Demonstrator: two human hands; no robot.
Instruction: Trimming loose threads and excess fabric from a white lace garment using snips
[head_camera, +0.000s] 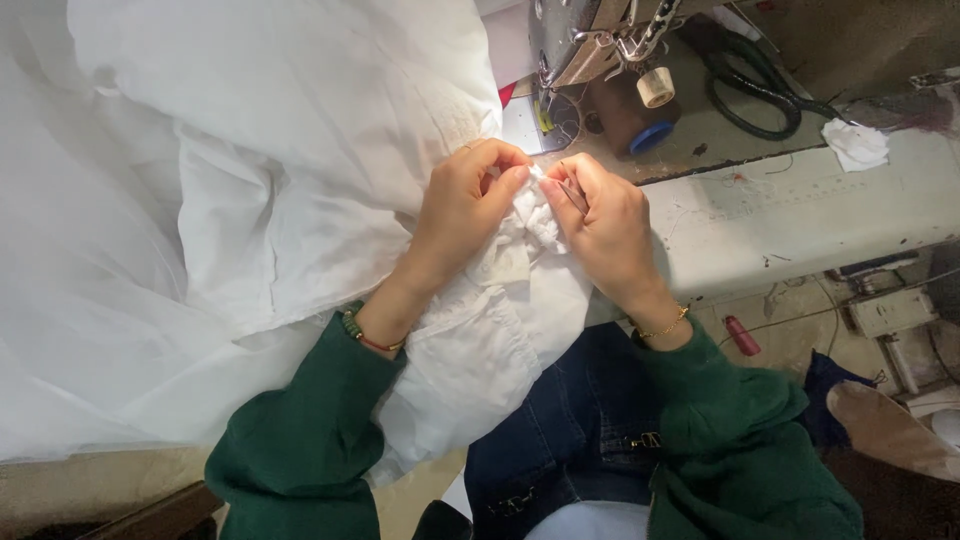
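Over our lap, our left hand (462, 205) pinched the white garment (500, 300) bunched and steady. Our right hand (605, 225) gripped a thin metal tool (573, 195) against its seam.

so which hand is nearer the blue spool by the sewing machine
Right. The right hand sits just below and left of the blue spool; the left hand is farther left, across the bunched white fabric.

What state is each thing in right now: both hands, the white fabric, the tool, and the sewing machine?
Left hand: pinching a bunched bit of the white fabric.
Right hand: gripping a thin metal tool, fingertips at the same bunch.
White fabric: crumpled, piled on the table and draped over the lap.
Thin metal tool: held, tip at the fabric.
Sewing machine: nothing under its needle.
Crumpled white scrap: lying loose on the table.
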